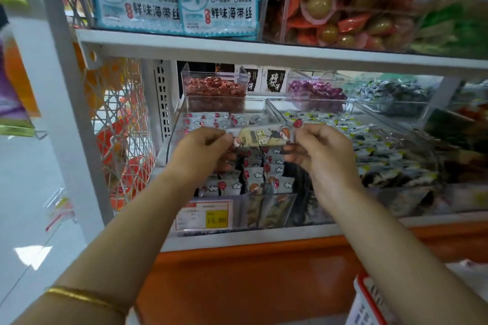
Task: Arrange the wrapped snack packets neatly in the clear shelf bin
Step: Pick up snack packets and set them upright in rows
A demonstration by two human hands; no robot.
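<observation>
On the left, the left hand had its grip pinched on one end of a wrapped snack packet, fingers curled round the crimped edge. The packet lay level between the two hands, above the middle of the clear shelf bin and apart from what lay below. Under it, other packets with the same cloud-and-red print stood on edge in rows near the front wall, and looser ones lay flat farther back. The right hand had its grip pinched on the packet's other end. The step in hand looked like placing: one packet held ready, not yet set down. The next move would call for tipping it upright and slipping it into a gap in the rows without toppling its neighbours. Further right, a neighbouring bin held different packets.
</observation>
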